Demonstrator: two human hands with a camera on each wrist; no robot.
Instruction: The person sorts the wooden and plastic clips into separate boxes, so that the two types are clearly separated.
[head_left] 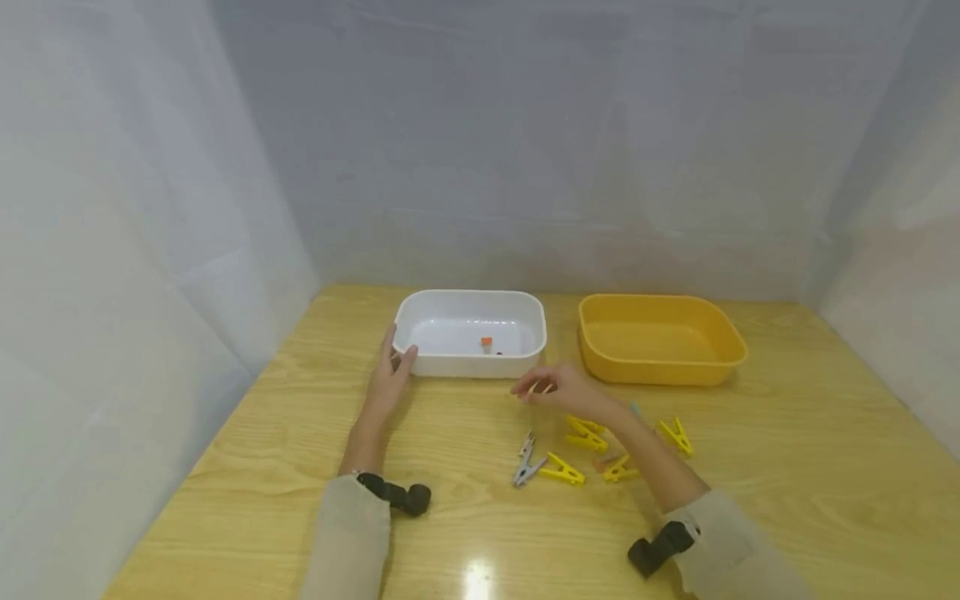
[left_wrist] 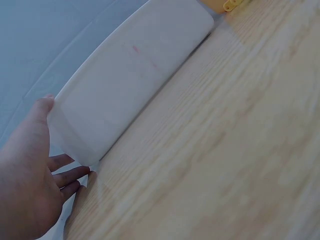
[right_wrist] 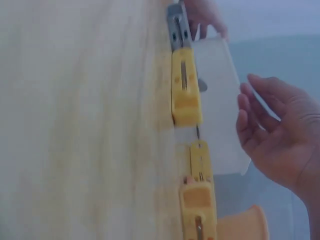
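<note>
While our left hand [head_left: 390,379] rests with straight fingers against the white tray's [head_left: 420,365] left end, our right hand [head_left: 558,390], in front of the tray, seems to pinch a yellow clothespin [head_left: 542,387], though blur hides the grip. Small, light, stiff plastic, it likely handles best by its tail. More pegs [head_left: 585,435] lie on the counter [head_left: 787,467] nearer us.

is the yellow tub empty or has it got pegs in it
Empty: the head view shows the yellow tub with a bare floor and no pegs. The white tub beside it holds a small orange piece.
</note>
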